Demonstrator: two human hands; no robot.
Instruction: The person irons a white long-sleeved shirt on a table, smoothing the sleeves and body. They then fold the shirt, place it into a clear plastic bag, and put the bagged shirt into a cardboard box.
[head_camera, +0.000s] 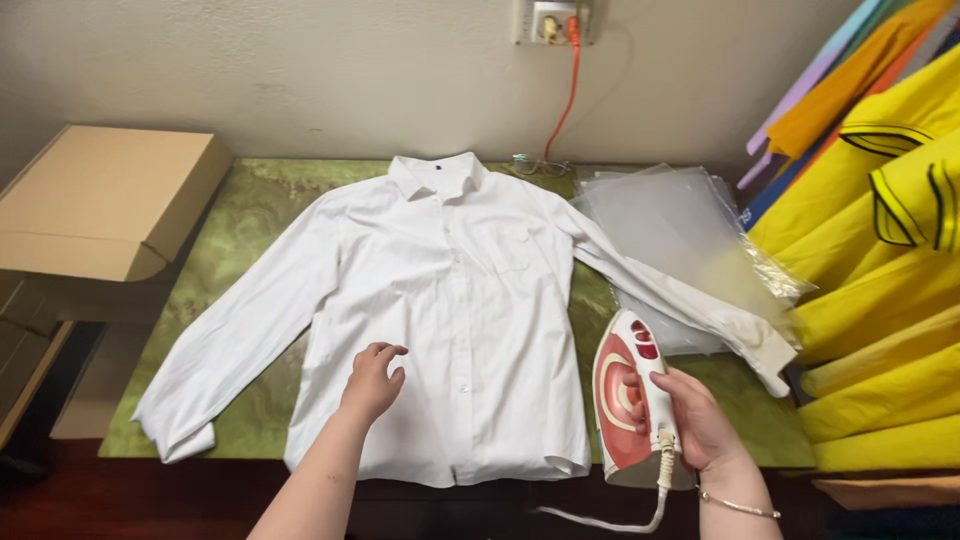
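Meanwhile left hand presses shirt, fingers spread; right hand grips iron.

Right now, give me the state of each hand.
Left hand: open, fingers resting on the white shirt.
Right hand: closed on the handle of the red-and-white iron.
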